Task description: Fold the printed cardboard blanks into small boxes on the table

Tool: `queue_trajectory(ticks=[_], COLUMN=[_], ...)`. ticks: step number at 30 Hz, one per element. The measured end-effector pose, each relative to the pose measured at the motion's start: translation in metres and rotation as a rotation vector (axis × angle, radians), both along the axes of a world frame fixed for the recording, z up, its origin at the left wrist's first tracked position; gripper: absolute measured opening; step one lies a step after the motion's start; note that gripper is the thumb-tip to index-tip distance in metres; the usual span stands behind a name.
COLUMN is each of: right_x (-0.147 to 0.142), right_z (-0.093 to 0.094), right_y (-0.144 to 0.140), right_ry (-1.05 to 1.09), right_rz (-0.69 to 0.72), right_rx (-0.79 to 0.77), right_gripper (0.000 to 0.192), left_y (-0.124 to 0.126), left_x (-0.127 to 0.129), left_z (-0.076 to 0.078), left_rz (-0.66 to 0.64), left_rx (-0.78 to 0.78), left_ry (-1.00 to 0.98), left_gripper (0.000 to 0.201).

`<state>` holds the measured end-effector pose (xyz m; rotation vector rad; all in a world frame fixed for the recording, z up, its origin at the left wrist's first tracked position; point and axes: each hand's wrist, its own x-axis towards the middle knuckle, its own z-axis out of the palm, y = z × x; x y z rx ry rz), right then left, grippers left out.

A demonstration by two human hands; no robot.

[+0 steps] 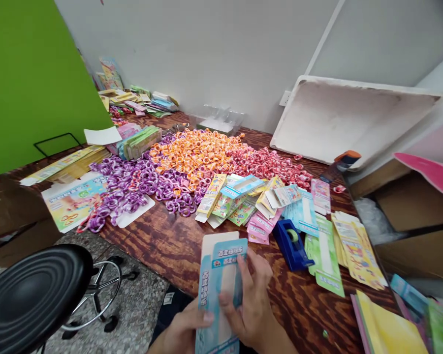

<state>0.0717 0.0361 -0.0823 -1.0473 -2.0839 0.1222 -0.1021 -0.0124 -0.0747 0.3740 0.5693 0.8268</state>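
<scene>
A flattened light-blue carton [216,295] with a pale window strip is held over the table's front edge, close to my body. At its lower left edge, my left hand [186,324] grips it with the thumb on the printed face. My right hand [256,295] is on its right side, thumb and index finger on the face and the other fingers partly hidden behind. A white flap shows at the top of the carton. Just right of my right hand stands a blue tape dispenser [290,246]. Folded yellow and green cartons [216,196] lie beyond the hands.
Purple [143,184], orange [199,152] and red striped rings [269,164] are heaped across the wooden table [151,241]. Flat green cartons [325,255] and yellow cartons [360,250] lie at right. A white board [347,118] leans on the wall. A black stool [37,295] stands at left.
</scene>
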Motion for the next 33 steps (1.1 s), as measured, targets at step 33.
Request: queue_trajectory(ticks=[33], right_x=[0.05], right_z=[0.003], right_y=[-0.055], right_ry=[0.917], right_rz=[-0.109], right_rx=[-0.787], right_gripper=[0.037], left_y=[0.025], left_x=[0.068], left_z=[0.012], left_rz=[0.173], left_rx=[0.781], left_ry=[1.14], left_gripper=[0.069])
